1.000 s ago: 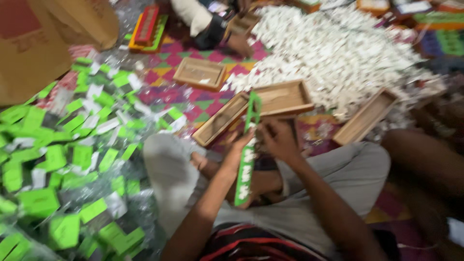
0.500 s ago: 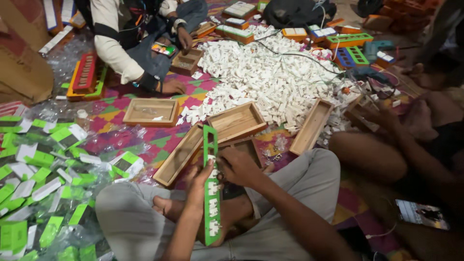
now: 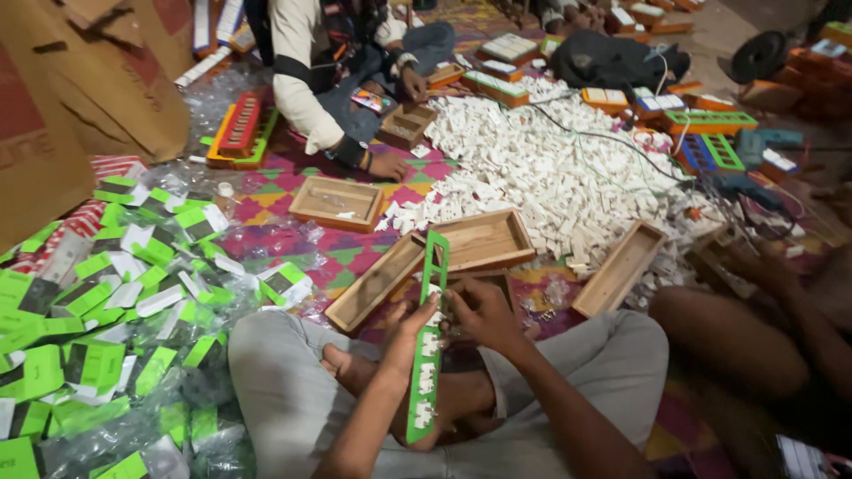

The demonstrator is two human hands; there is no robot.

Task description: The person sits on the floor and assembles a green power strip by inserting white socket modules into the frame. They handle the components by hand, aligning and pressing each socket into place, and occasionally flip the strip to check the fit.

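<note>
- The floor [image 3: 293,244] is covered by a patterned mat in pink, green and yellow, and everything sits directly on it, within arm's reach of the people seated there.
- A wide heap of small white plastic parts [image 3: 550,168] spreads across the far middle, loose and low so pieces can be picked off its edge.
- On the left, a drift of green and white packets [image 3: 106,310] in clear wrap lies piled against the person's knee.
- A brown cardboard box [image 3: 80,98] stands at the far left.
- A co-worker [image 3: 319,71] in a white sleeve sits at the far side, one hand down on the mat beside a small wooden tray.
- Several open wooden trays [image 3: 479,241] lie between the heap and the person's crossed legs, mouths up, apparently to catch sorted parts.
- The long green frame [image 3: 429,346] stands nearly upright over the lap, its lower end near the shins, several lower slots filled with white pieces and the upper openings empty.
- The left hand [image 3: 410,324] is closed around the frame's left edge at about mid-height, steadying it.
- The right hand [image 3: 475,312] meets the frame from the right, fingers curled and pressing at a slot; whether it pinches a white piece I cannot tell.
</note>
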